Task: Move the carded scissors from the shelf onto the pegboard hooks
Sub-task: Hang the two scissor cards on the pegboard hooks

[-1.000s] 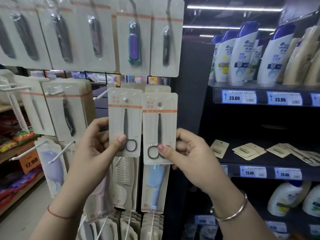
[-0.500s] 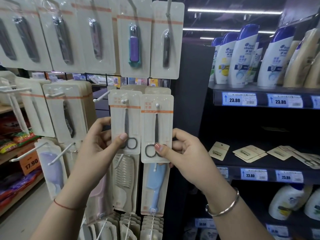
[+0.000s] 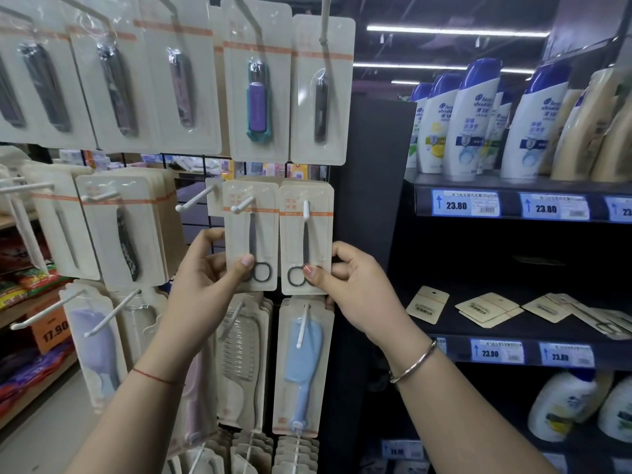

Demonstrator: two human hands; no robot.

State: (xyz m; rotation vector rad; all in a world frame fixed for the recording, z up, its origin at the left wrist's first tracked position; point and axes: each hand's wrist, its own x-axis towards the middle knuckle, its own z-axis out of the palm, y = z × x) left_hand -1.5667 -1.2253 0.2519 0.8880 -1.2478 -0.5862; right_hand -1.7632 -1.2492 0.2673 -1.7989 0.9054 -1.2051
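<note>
On two side-by-side hooks [image 3: 242,205] hang two scissors cards [image 3: 251,234], each pinched low: left hand [image 3: 201,278] grasps the left card, right hand [image 3: 355,289] the right card [image 3: 306,239]. More cards [image 3: 489,309] lie on the shelf [image 3: 513,331].

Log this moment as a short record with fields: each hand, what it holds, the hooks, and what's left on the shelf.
left hand: pinching left scissors card, thumb on front
right hand: pinching right scissors card, thumb on front
hooks: white peg and white peg each poke through a card's hole
shelf: several loose cards lying flat
</note>
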